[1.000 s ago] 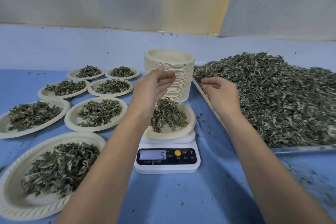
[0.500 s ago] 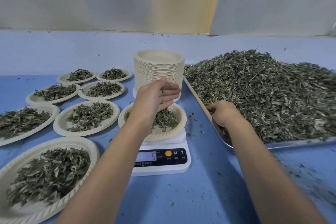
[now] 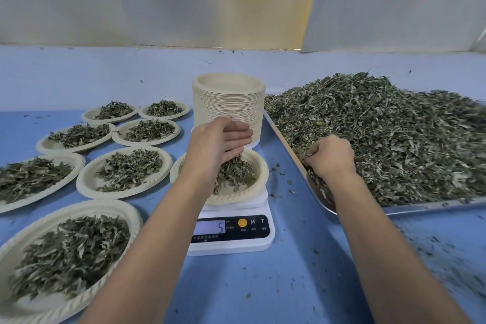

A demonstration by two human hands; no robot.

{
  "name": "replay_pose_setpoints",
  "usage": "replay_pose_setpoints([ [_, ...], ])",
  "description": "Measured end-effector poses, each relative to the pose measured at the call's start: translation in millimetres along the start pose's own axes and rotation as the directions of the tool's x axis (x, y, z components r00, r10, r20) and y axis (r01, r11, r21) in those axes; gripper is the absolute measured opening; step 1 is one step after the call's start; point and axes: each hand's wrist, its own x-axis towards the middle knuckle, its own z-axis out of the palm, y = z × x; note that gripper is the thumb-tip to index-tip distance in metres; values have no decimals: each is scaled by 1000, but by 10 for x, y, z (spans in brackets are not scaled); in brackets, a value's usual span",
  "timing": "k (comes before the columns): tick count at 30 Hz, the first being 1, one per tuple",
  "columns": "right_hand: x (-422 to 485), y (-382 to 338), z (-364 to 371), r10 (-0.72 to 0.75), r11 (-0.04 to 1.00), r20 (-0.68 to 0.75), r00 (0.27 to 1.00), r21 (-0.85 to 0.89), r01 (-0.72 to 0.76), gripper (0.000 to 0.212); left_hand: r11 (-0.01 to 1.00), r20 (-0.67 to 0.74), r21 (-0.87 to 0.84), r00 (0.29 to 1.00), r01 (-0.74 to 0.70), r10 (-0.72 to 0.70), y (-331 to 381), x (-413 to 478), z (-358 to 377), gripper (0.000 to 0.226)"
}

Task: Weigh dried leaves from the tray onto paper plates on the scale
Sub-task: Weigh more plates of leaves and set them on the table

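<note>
a white scale (image 3: 231,244) sits in the middle of the blue desk (image 3: 289,284). its little screen (image 3: 209,227) shows a 5. a paper plate (image 3: 259,166) sits on top of the scale with a small heap of leaves in it. the left hand (image 3: 219,144) hangs just over that plate. its grip is loose: the fingers lie almost straight, side by side, with the thumb on top, and they point to the right. leaves sit right under the fingertips, but i cannot tell if they touch the hand.

a big metal tray (image 3: 420,208) lies on the right side of the desk, near the scale but not touching it. a tall pile of dried leaves (image 3: 394,139) fills it. the right hand (image 3: 330,156) is down in the pile at the near left corner of the tray. its grip is closed, with the fingers curled round a bunch of the leaves.

a stack of plates (image 3: 228,105) stands just behind the scale, beside the tray's far corner. seven plates (image 3: 85,179) lie on the left part of the desk, each with its own heap of leaves. small crumbs (image 3: 277,165) of leaf lie on the desk between the scale and the tray, and more lie on the near right.
</note>
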Motion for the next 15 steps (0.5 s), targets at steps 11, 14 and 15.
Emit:
replay_pose_setpoints([
  [11,26,15,-115,42,974,-43,998,226,-32,9,997,-87,-81,996,19,-26,-37,24,-43,30],
  [14,26,-10,-110,48,966,-44,998,256,-35,10,996,-91,-92,996,14,-22,-34,28,-47,29],
  [15,23,-20,-106,53,963,-47,998,266,-39,11,995,-92,-97,995,16,-25,-36,29,-45,29],
])
